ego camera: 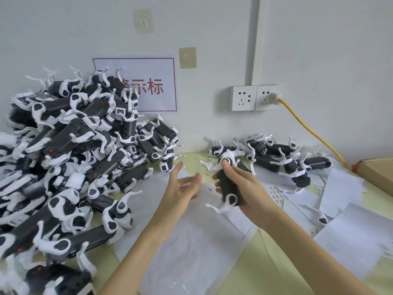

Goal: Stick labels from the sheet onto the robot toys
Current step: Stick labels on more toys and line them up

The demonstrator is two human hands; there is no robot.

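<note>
While the right hand (240,188) grips a black-bodied, white-legged plastic robot toy (228,186) just right of frame centre, the left hand (182,188) hovers beside it with fingers spread, holding nothing. Both hands sit above overlapping white paper sheets (191,241) on the pale green tabletop (265,262). A tall heap of matching robot toys (70,158) fills the left of the frame, reaching the sheets' left edge. A smaller group of robot toys (276,158) lies along the wall at centre right. A printed label sheet (275,193) lies just right of the held toy.
</note>
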